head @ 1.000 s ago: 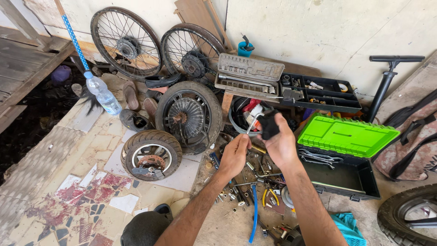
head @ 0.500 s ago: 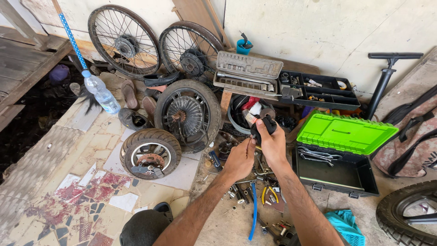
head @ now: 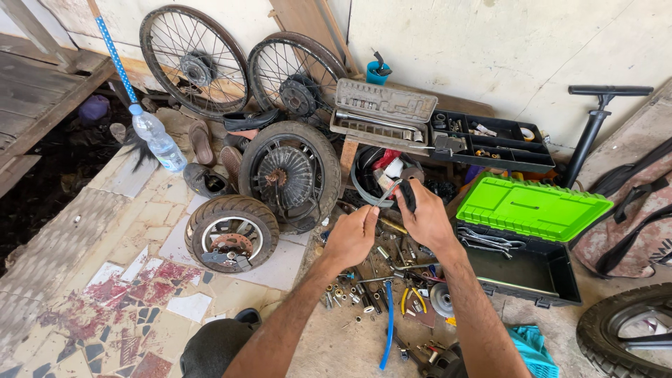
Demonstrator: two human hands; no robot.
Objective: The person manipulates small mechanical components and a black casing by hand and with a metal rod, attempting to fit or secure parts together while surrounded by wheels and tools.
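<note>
My right hand (head: pixel 425 218) is closed around the black handle of a small tool (head: pixel 408 192) held up over a heap of parts. My left hand (head: pixel 352 234) pinches the lower end of a thin grey metal strip (head: pixel 384 198) that arches up to the tool's tip. Both hands hover above loose nuts, bolts, pliers and other small tools (head: pixel 381 290) scattered on the floor. The open tool box with a green lid (head: pixel 532 208) stands just right of my right hand.
Two small tyred wheels (head: pixel 231 233) (head: pixel 289 175) lie to the left, two spoked rims (head: pixel 194 61) lean on the wall. A grey socket case (head: pixel 381 112), a black parts tray (head: pixel 490 140), a floor pump (head: pixel 591 133), a water bottle (head: pixel 155 140), bags (head: pixel 630 217) and a tyre (head: pixel 626 336) surround me.
Both hands have come closer together and the left hand has risen to the metal strip at the tool's tip; the view has shifted slightly.
</note>
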